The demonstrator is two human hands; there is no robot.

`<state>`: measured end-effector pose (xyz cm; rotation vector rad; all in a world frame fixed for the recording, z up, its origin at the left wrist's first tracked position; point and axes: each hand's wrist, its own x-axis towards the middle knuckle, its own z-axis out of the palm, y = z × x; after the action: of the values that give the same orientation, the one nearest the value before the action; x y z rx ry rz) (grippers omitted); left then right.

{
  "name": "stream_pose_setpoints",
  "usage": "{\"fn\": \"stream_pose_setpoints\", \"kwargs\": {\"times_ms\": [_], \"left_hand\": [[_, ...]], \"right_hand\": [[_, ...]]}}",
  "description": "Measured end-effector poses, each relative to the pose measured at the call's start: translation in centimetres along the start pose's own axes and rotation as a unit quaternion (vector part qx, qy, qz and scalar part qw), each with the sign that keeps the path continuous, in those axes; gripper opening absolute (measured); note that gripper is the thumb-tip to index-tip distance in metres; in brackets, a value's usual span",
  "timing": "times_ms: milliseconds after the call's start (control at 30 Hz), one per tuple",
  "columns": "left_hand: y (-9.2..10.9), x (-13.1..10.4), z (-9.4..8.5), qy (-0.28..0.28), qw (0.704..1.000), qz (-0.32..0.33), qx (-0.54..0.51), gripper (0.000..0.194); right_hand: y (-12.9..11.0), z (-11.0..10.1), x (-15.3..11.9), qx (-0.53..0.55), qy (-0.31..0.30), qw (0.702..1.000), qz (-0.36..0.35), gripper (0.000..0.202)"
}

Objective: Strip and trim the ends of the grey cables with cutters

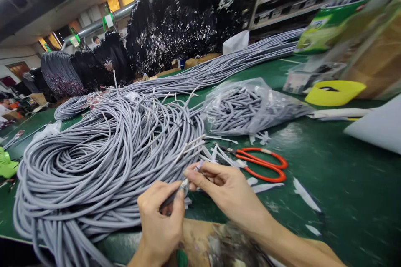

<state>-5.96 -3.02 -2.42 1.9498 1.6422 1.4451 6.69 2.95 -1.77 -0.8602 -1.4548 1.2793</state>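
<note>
My left hand [164, 217] pinches a grey cable [170, 201] close to its stripped end, where whitish and silvery material shows. At that same end, the thumb and fingers of my right hand [221, 185] are pressed together on the cable's exposed tip, with a small pale purple bit [199, 165] sticking up between them. Just what the right fingertips grip is partly hidden. Behind my hands lies a large coil of grey cables [103, 146]. Red-handled scissors [266, 162] rest on the table right of my right hand, touching neither hand.
A clear plastic bag [238, 108] of short grey pieces lies beyond the scissors. White scraps [305, 194] are scattered on the green table [354, 200]. A yellow container [335, 91] and a green bag [319, 29] stand at right. Black cable bundles [188, 21] hang at the back.
</note>
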Motion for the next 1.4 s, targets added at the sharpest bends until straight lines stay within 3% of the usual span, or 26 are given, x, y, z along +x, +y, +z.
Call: {"fn": "stream_pose_setpoints", "kwargs": {"times_ms": [100, 167, 267, 333, 767, 967, 1033, 1100, 1200, 1267, 1400], "left_hand": [[0.2, 0.2, 0.1, 0.025, 0.999, -0.024, -0.002, 0.019], [0.3, 0.3, 0.1, 0.045, 0.998, -0.045, -0.01, 0.018], [0.2, 0.2, 0.0, 0.066, 0.996, -0.065, -0.017, 0.018], [0.2, 0.1, -0.1, 0.067, 0.995, -0.068, -0.018, 0.018], [0.2, 0.1, -0.2, 0.065, 0.997, -0.044, -0.01, 0.016], [0.3, 0.0, -0.1, 0.038, 0.999, -0.009, 0.025, 0.018], [0.3, 0.0, -0.1, 0.04, 0.998, -0.001, 0.042, 0.018], [0.2, -0.1, -0.1, 0.045, 0.998, -0.006, 0.048, 0.017], [0.2, -0.1, -0.1, 0.048, 0.998, -0.029, 0.021, 0.017], [0.3, -0.1, -0.2, 0.047, 0.998, -0.038, 0.007, 0.017], [0.4, -0.2, 0.0, 0.056, 0.996, 0.014, 0.073, 0.019]], "right_hand": [[0.1, -0.4, -0.2, -0.096, 0.075, 0.989, -0.083, 0.026], [0.0, -0.7, -0.5, -0.203, 0.114, 0.956, -0.179, 0.015], [0.0, -0.8, -1.1, -0.33, 0.091, 0.89, -0.302, 0.021], [0.1, -0.6, -1.3, -0.362, 0.066, 0.869, -0.33, 0.024], [0.4, -0.4, -1.3, -0.367, 0.052, 0.873, -0.317, 0.026], [0.1, 0.0, -1.0, -0.274, -0.009, 0.937, -0.217, 0.029], [0.2, 0.2, -1.1, -0.258, -0.007, 0.944, -0.203, 0.03], [0.3, 0.4, -1.5, -0.272, 0.02, 0.93, -0.246, 0.028], [0.7, 0.5, -1.7, -0.311, 0.059, 0.882, -0.349, 0.02], [0.8, 0.5, -1.6, -0.315, 0.053, 0.874, -0.367, 0.018], [0.3, 0.7, -1.4, -0.289, 0.037, 0.922, -0.255, 0.027]]}}
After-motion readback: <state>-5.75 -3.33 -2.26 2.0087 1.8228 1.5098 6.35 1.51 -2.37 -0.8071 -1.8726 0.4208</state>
